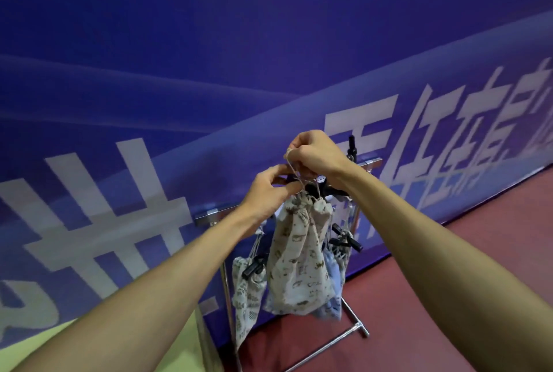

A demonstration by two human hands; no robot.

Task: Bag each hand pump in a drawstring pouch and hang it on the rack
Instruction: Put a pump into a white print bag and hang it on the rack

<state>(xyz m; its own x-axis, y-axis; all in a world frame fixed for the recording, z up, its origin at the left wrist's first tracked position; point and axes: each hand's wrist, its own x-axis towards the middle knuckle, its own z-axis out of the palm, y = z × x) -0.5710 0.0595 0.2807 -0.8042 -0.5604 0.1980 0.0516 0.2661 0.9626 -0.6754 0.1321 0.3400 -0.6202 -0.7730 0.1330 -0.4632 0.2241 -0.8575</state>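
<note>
**Hanging a printed drawstring pouch on the chrome rack**

Both hands are reaching forward to the top rail of the rack (209, 216). The right hand (317, 153) is curling its fingers around the pale cord (289, 162) and holding it just above the rail. The left hand (269, 189) is pinching at the lower end of that cord, thumb and forefinger closing beside the gathered neck and a black fitting on the rail.

The drawstring pouch (299, 252), beige cloth with small brown prints, is hanging straight down from the cord. It is lying in front of the rail, between the two forearms. Its neck is drawn tight, and the cloth is hiding whatever is inside.

A second printed pouch (248, 290) is hanging lower, to the left, with a black pump handle (254, 265) sticking out at its mouth. A pale blue pouch (332, 282) is showing partly from behind the held one. To the right, another set of black handles (347, 240) is jutting out near the rack's upright.

The rack's chrome foot (356, 326) is resting on the red floor (493, 237). The rack is standing just in front of a blue banner (119, 72) bearing large white characters.
</note>
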